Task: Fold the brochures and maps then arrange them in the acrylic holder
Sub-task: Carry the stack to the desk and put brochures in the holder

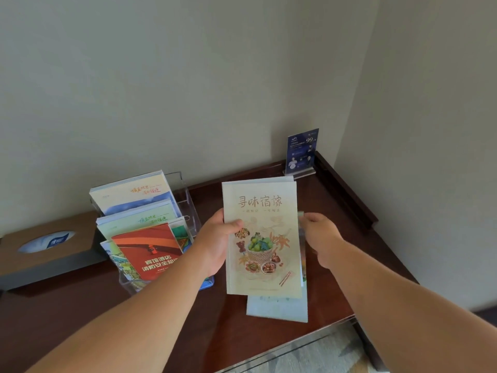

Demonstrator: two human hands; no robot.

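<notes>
Cream brochure (262, 235) with food drawing; red-orange leaflet (150, 251); dark-brown table (188, 332)

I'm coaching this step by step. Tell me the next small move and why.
Probably carry the food brochure left to the acrylic holder. It already looks folded, the left hand grips its edge, and the holder's right side shows free space. The right hand is at its other edge.

Plain pale walls (188, 76) meeting in a corner, dark wooden desk (336, 278), patterned carpet (322, 356) below
</notes>
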